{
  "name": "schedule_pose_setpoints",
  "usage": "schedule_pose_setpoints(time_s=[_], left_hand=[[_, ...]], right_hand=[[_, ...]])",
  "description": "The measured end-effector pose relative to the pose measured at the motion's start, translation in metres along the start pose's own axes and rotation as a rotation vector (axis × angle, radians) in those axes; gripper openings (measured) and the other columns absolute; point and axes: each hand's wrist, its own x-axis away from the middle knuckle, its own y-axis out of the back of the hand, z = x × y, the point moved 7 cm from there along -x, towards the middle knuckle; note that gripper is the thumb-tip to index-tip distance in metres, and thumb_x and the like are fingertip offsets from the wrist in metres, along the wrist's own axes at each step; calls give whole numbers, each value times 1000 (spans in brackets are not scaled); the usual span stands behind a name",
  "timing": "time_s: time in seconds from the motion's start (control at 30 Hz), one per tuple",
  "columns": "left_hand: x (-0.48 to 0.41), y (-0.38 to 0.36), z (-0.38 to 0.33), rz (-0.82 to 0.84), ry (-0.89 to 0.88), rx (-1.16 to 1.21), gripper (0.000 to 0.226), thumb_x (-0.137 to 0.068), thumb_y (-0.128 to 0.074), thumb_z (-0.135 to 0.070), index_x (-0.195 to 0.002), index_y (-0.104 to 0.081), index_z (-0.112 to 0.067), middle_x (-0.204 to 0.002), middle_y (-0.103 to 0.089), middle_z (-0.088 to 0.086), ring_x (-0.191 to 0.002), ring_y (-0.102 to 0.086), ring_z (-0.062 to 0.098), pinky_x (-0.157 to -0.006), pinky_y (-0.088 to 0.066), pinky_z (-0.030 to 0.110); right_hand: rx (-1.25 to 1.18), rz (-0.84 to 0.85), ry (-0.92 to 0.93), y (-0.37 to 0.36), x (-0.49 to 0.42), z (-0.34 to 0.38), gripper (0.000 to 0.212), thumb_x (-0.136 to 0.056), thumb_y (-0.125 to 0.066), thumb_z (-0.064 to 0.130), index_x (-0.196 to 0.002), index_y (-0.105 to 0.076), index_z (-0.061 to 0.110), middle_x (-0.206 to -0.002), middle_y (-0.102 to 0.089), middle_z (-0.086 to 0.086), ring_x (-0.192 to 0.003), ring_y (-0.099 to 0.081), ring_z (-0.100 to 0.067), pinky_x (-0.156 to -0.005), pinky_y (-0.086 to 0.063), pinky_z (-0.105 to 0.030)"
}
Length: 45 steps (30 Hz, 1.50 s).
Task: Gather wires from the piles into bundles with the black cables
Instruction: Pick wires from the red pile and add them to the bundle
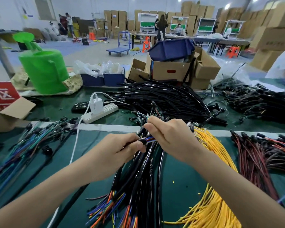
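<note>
At the table's centre my left hand [120, 150] grips a bundle of black cables [138, 176] with coloured wires showing at its thumb. My right hand [169, 137] pinches the same bundle's upper end, near the black connectors [156, 112] that fan out above my fingers. The bundle's lower ends splay into orange, blue and yellow tips [112, 206]. A yellow wire pile [211, 186] lies just right of the bundle. A red and dark wire pile [260, 152] sits at the right, and a blue and green wire pile [23, 145] at the left.
A heap of black cables [164, 97] lies behind my hands, with another dark heap [260, 102] at the far right. A white power strip [99, 112] with a charger, a green watering can [43, 69], cardboard boxes [171, 69] and blue bins [104, 79] stand beyond.
</note>
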Motion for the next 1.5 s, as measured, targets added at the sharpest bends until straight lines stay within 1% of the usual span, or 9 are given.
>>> schedule_pose_setpoints(time_s=[0.2, 0.43, 0.63, 0.8, 1.0, 1.13, 1.23, 1.4, 1.5], left_hand=[[4, 0, 6, 64, 63, 257, 29, -83, -51, -43, -84, -69, -20, -48, -43, -5, -41, -35, 6, -41, -29, 14], [1, -13, -6, 104, -3, 173, 36, -84, -47, -45, -93, -70, -18, -45, -46, -11, -39, -35, 1, -42, -29, 11], [-2, -23, -10, 108, 16, 23, 32, -96, -46, -36, -75, -65, -22, -46, -49, -14, -42, -37, 3, -46, -31, 16], [-1, -34, -5, 133, 42, -32, 44, -94, -53, -14, -70, -64, -49, -57, -60, -23, -53, -49, -2, -52, -39, 14], [-2, -25, -16, 101, -48, 35, 28, -90, -45, -41, -66, -58, -33, -48, -51, -15, -43, -42, 2, -46, -31, 11], [6, -12, -2, 146, 32, 165, 34, -92, -46, -45, -76, -59, -18, -47, -37, -8, -44, -30, 8, -42, -27, 17], [8, -12, -3, 157, 3, -2, 34, -85, -42, -50, -81, -63, -23, -49, -39, -11, -47, -31, 4, -47, -27, 17], [0, -22, -4, 164, 72, -217, 24, -96, -46, -37, -81, -62, -28, -47, -46, -16, -45, -40, 5, -47, -28, 15], [-6, -36, -14, 221, 31, -313, 24, -96, -44, -39, -82, -60, -28, -52, -51, -18, -51, -45, 3, -51, -32, 17]], right_hand=[[-445, 127, -50, -3, 16, -14, 34, -94, -50, 36, -74, -65, 14, -48, -36, 7, -43, -32, -7, -46, -23, -14], [-344, 144, -59, 0, 21, -8, 23, -95, -46, 36, -77, -55, 25, -44, -37, 10, -43, -36, -9, -47, -26, -16], [-39, 284, 5, -10, 30, 15, 71, -77, 1, 77, -112, -30, 24, -51, -39, 4, -51, -41, -19, -55, -36, -29], [29, 334, 42, -18, 37, 22, 89, -61, -12, 87, -122, -22, 23, -63, -50, 1, -64, -59, -29, -59, -42, -36], [100, 202, 128, -13, 39, 13, 66, -73, -58, 68, -121, -41, 26, -71, -63, 10, -64, -61, -17, -52, -35, -26], [125, 300, -97, -9, 50, -36, 24, -93, -47, 50, -98, -49, 27, -73, -61, 6, -70, -58, -23, -57, -39, -34], [333, 245, 24, -9, 54, -38, 33, -92, -51, 47, -74, -49, 19, -55, -54, 4, -48, -52, -23, -42, -24, -29], [492, 450, 68, -17, 53, -34, 31, -98, -36, 48, -86, -33, 19, -81, -59, -2, -69, -52, -27, -57, -31, -32], [491, 424, 201, -16, 47, -11, 30, -90, -56, 41, -81, -41, 17, -72, -62, -6, -60, -59, -30, -51, -27, -31]])
